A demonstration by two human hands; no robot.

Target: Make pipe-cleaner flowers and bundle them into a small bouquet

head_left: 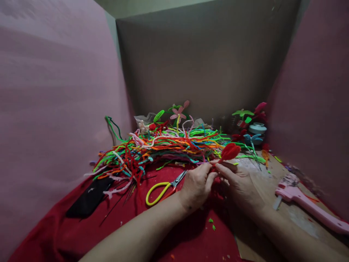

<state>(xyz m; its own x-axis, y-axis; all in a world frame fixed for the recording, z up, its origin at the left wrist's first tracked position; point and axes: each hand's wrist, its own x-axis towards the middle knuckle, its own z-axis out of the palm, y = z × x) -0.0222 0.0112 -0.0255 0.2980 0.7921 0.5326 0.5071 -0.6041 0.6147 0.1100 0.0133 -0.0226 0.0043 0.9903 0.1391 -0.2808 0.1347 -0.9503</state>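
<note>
A red fuzzy pipe-cleaner flower bud points up and to the right above my hands. My left hand is closed, its thumb and fingers pinching the lower end of the bud. From the other side, my right hand pinches the same spot with thumb and fingertips. The stem below is mostly hidden by my fingers. Just left of my left hand lie scissors with yellow handles, their blades partly open. Beyond both hands spreads a heap of loose multicoloured pipe cleaners.
A black phone rests on the red cloth at left. To the right, a pink glue gun lies on a brown board. Finished pipe-cleaner flowers and a pale blue jar stand behind. Pink and grey panels enclose the space.
</note>
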